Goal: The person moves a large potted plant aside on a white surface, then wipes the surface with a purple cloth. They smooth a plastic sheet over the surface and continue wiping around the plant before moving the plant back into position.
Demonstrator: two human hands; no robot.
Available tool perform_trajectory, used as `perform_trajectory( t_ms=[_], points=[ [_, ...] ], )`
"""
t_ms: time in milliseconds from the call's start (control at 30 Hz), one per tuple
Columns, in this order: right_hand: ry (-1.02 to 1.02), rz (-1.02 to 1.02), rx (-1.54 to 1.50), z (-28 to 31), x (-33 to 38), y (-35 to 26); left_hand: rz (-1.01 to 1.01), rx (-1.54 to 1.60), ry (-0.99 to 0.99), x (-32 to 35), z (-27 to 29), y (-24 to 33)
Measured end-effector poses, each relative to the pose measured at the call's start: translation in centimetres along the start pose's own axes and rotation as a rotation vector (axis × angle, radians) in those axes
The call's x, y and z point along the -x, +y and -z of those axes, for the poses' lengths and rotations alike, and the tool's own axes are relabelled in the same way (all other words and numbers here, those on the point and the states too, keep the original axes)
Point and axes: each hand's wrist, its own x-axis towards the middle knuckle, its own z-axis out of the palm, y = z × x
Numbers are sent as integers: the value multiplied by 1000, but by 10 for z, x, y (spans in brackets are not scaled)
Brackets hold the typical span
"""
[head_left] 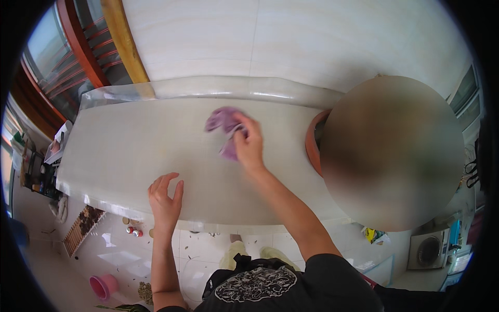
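A crumpled purple cloth (226,118) lies against the pale, plastic-covered table (125,140), a little beyond its middle. My right hand (250,143) has its fingers closed on the cloth and presses it to the tabletop; part of the cloth spreads out to the left of the fingers. Nearer the front edge, my left hand (167,196) hovers over the table with fingers apart and loosely curved, holding nothing.
At the table's right, a terracotta-coloured round pot (314,143) is mostly hidden by a blurred disc. A clear plastic cover (208,89) curls up along the wall. Below stand a pink bucket (104,286), cans (134,232) and a washing machine (429,250).
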Motion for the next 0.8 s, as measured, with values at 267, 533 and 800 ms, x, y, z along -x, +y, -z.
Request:
perform_trajectory(
  t_ms=[267, 533, 800],
  points=[
    [775, -144, 891, 97, -130, 90, 153, -370, -400, -56, -8, -37],
    [465, -131, 1082, 15, -120, 100, 94, -365, -392, -54, -10, -52],
    [-95, 296, 960, -91, -79, 69, 13, -437, -356, -53, -15, -58]
  ],
)
